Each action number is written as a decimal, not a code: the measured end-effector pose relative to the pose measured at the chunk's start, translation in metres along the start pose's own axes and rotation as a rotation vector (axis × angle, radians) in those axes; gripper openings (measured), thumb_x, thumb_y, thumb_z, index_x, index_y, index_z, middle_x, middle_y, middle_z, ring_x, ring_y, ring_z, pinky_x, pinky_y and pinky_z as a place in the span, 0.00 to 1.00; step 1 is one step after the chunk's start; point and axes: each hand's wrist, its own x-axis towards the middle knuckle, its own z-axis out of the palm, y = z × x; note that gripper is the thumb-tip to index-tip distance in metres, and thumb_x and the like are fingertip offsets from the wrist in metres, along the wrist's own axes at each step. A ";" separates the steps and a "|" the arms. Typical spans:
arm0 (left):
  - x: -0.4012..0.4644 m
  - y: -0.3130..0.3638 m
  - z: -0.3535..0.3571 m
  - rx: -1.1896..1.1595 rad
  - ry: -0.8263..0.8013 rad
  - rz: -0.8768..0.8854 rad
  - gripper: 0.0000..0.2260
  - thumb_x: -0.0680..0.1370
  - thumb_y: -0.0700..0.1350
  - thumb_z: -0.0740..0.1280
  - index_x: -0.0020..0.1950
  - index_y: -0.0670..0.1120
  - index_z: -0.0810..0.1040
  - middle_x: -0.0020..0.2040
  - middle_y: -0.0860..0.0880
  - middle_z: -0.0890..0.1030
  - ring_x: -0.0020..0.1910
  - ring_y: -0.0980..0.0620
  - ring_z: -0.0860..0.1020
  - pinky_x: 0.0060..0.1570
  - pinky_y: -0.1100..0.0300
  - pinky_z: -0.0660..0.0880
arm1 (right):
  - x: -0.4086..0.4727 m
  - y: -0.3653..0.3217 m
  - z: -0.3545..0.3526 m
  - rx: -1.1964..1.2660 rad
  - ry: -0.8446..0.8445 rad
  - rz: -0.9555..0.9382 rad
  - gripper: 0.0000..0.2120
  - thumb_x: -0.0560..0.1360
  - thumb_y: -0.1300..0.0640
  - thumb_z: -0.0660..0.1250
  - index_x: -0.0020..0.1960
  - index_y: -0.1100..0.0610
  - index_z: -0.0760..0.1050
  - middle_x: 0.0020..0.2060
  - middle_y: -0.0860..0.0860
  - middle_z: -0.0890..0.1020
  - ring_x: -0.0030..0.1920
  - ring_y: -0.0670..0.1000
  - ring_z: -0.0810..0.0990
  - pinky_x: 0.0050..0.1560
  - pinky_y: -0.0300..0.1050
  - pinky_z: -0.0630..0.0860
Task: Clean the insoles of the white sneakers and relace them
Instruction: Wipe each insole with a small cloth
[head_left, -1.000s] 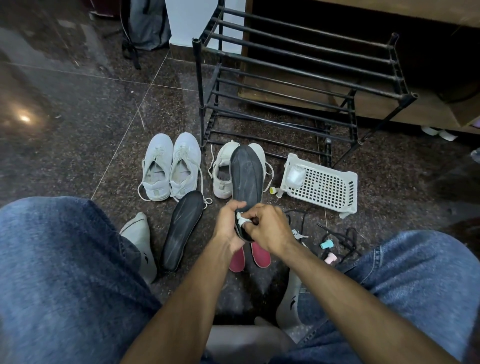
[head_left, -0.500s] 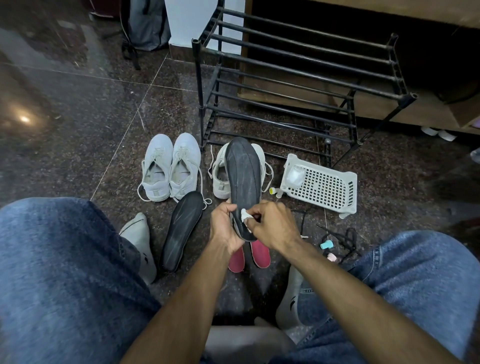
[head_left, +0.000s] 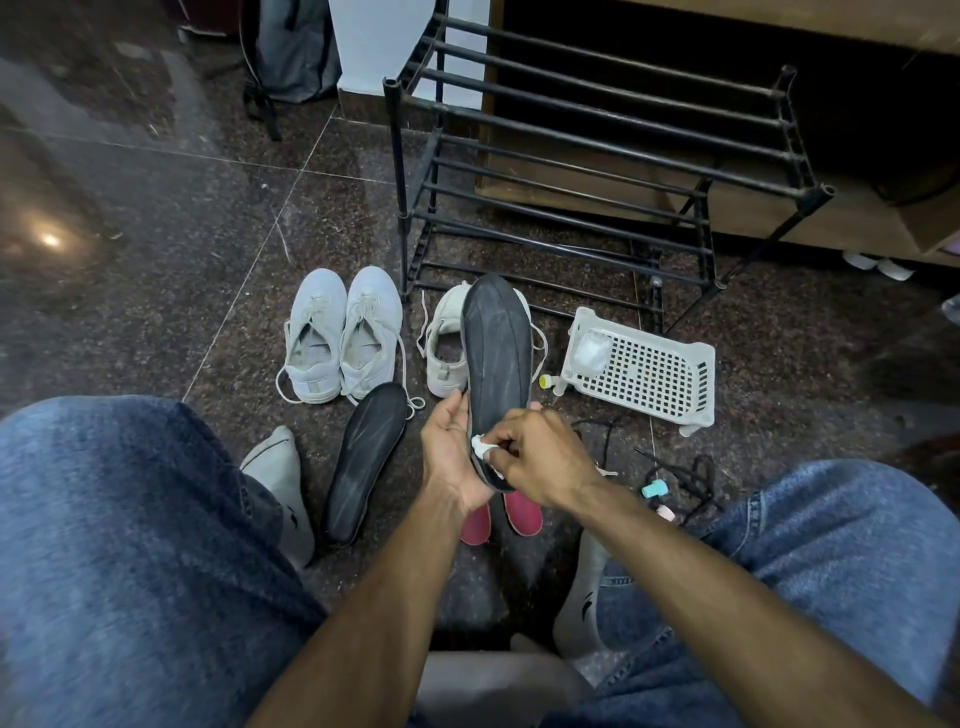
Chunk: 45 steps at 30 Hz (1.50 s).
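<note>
Insoles first: we hold one long dark grey foam insole (head_left: 496, 374) upright above the floor, its heel cupped in our left hand (head_left: 448, 457), fingers curled along its edge. Our right hand (head_left: 540, 457) pinches a small white wad of wipe (head_left: 480, 446) against the insole's lower part. A second dark insole (head_left: 366, 462) lies flat on the speckled stone floor (head_left: 218, 291), just beside the laced pair of white sneakers (head_left: 343, 338). We judge the risks small but real: the bendy insole could fold or slip if we press hard near the heel only, and the tiny wad may shred or drop among the loose black laces (head_left: 685, 483).
</note>
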 end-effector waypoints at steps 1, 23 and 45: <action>0.001 -0.002 -0.001 0.008 0.008 -0.001 0.18 0.81 0.51 0.57 0.60 0.43 0.79 0.50 0.41 0.84 0.46 0.42 0.84 0.46 0.51 0.80 | 0.001 -0.001 -0.001 -0.009 0.009 -0.002 0.10 0.75 0.57 0.68 0.56 0.54 0.82 0.49 0.47 0.81 0.50 0.51 0.79 0.55 0.48 0.76; 0.003 -0.002 -0.002 -0.011 -0.100 -0.067 0.24 0.79 0.58 0.56 0.63 0.43 0.78 0.57 0.41 0.81 0.56 0.43 0.80 0.58 0.48 0.74 | 0.019 -0.003 -0.013 -0.026 0.145 0.087 0.09 0.75 0.57 0.67 0.53 0.53 0.83 0.50 0.49 0.83 0.50 0.52 0.80 0.54 0.45 0.76; 0.006 -0.004 0.003 0.108 -0.024 -0.074 0.15 0.73 0.46 0.67 0.55 0.38 0.82 0.52 0.40 0.81 0.49 0.44 0.80 0.63 0.50 0.72 | -0.008 -0.007 -0.015 -0.225 -0.006 0.017 0.11 0.76 0.56 0.63 0.54 0.52 0.82 0.52 0.50 0.80 0.51 0.55 0.80 0.56 0.52 0.77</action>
